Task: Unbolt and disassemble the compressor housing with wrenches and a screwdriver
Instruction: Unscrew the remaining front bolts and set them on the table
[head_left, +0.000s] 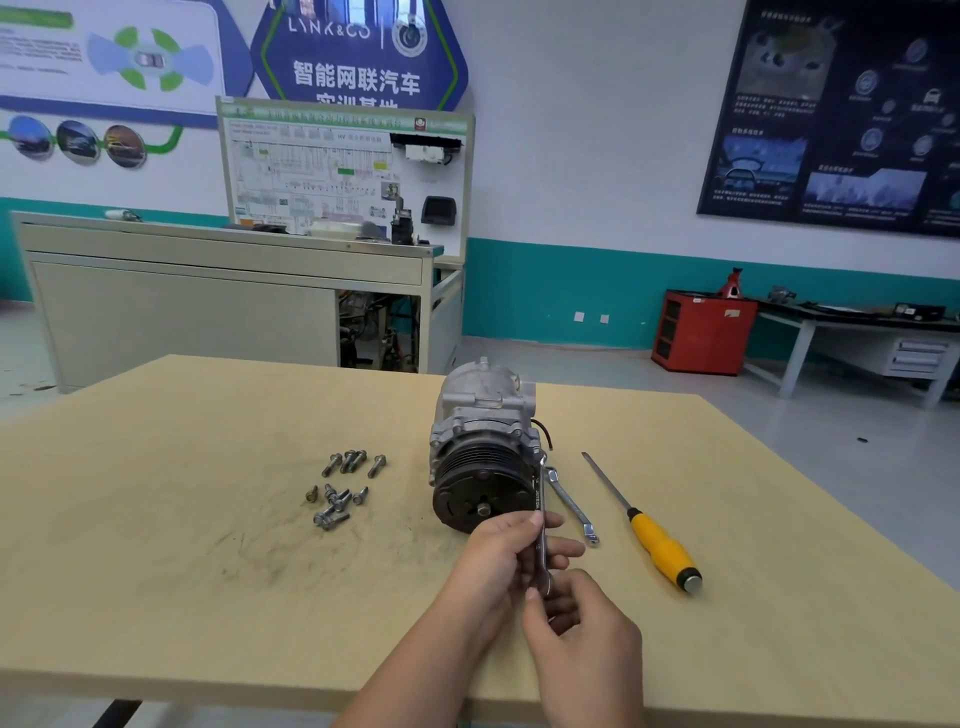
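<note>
Nearest the camera, the right grip (582, 639) pinches the lower end of a wrench (540, 525), fingers curled onto it. Just beyond, the left grip (498, 551) wraps around the same wrench's shaft, holding it upright. Its top end rises to the right edge of the compressor (483, 447), and contact there is hard to judge. The compressor lies on the bench (156, 519), black pulley facing the person. To its right lie a second wrench (571, 506) and a yellow-handled screwdriver (644, 525). To its left are scattered loose bolts (340, 488). Far back stands a red cabinet (701, 332).
</note>
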